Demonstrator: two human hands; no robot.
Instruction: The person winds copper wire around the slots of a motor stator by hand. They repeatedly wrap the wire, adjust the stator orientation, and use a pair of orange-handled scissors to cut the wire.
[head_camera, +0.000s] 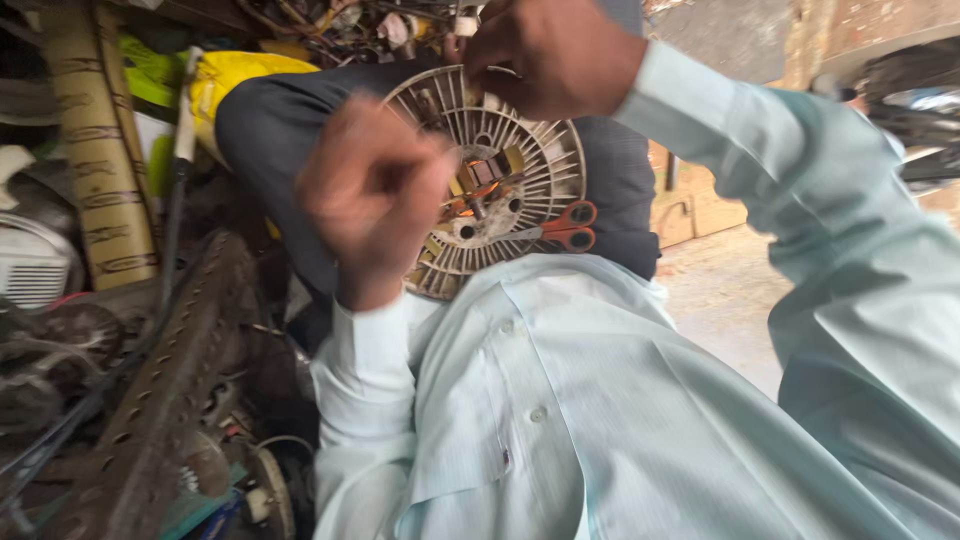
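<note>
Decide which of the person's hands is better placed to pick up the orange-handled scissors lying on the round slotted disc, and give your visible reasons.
Probably the left hand: it hovers, blurred, beside the disc with no firm grip visible. The right hand grips the disc's upper rim. The scissors lie at its lower right.

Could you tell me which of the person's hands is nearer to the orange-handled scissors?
Left. The left hand hangs blurred just beside the round slotted white plastic disc, where the orange-handled scissors lie; the right hand grips the disc's upper rim, farther away.
</note>
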